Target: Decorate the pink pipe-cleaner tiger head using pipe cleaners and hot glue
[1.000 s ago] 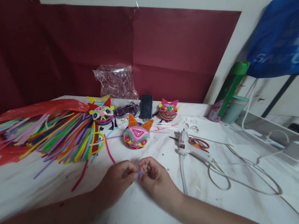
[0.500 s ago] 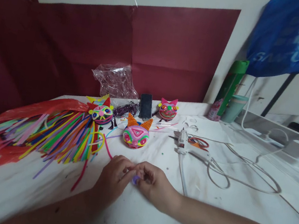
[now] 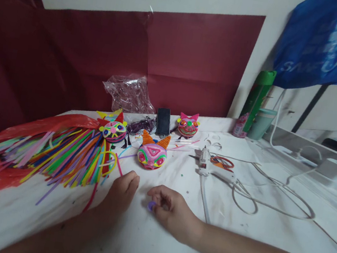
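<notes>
My right hand point(image 3: 171, 211) pinches a small round purple piece point(image 3: 151, 205) between thumb and finger, a little above the marble-patterned table. The piece looks like a tight coil, but its detail is too small to make out. To its left, apart from it, my left hand point(image 3: 122, 189) is closed with the thumb against the curled fingers. Whatever it may hold is hidden. Just beyond both hands sits a pink animal head point(image 3: 151, 158) with orange ears, built up from fuzzy pipe cleaners. Many coloured pipe cleaners point(image 3: 66, 153) lie spread at the left on a red plastic bag point(image 3: 61, 121).
A white hot glue gun point(image 3: 206, 161) and orange-handled scissors point(image 3: 224, 163) lie at right, with a looping cord point(image 3: 282, 210). Two other animal heads, one yellow-eared point(image 3: 114, 130) and one pink-eared point(image 3: 188, 126), stand behind near a phone point(image 3: 163, 121). A green can point(image 3: 256, 101) and cup point(image 3: 261, 123) stand back right.
My hands, which were together at the purple piece, have come apart. The left hand has drawn back to the left; the right keeps the piece. The view has shifted slightly.
</notes>
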Demonstrator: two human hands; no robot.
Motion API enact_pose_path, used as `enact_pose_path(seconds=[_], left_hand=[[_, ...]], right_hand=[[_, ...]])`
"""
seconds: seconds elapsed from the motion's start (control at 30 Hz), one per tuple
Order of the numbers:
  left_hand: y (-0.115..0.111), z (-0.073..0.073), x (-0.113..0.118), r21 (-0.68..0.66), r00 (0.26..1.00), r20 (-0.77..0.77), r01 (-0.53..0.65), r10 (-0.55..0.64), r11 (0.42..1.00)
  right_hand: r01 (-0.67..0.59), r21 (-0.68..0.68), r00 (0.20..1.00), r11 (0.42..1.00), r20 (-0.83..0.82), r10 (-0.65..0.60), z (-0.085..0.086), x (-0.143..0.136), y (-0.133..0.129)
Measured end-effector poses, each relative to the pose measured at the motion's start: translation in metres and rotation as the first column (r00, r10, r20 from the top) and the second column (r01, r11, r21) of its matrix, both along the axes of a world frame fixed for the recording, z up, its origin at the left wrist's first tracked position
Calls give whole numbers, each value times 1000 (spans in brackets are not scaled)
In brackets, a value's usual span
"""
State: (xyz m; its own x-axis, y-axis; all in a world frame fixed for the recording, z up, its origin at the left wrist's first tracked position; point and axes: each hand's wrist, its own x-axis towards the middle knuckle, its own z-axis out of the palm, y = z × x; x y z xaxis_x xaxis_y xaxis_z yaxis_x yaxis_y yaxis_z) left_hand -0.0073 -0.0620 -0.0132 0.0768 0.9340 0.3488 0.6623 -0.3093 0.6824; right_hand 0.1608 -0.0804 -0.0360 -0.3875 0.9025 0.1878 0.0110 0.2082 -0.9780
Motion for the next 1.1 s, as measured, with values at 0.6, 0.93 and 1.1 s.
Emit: enact_pose_path(seconds=[0.6, 0.93, 1.1], left_hand=[[-20, 1, 16, -201, 976, 88, 215, -201, 956], [-20, -1, 11, -195, 948, 77, 317, -308, 928], [-20, 3, 11, -167, 951, 98, 305, -292, 938]], right_hand=[[-7, 63, 998, 998, -64, 11, 4, 2, 1], [-15, 109, 1000, 994, -19, 17, 5, 2, -3], [26, 42, 996, 999, -88, -22, 3, 0, -1]])
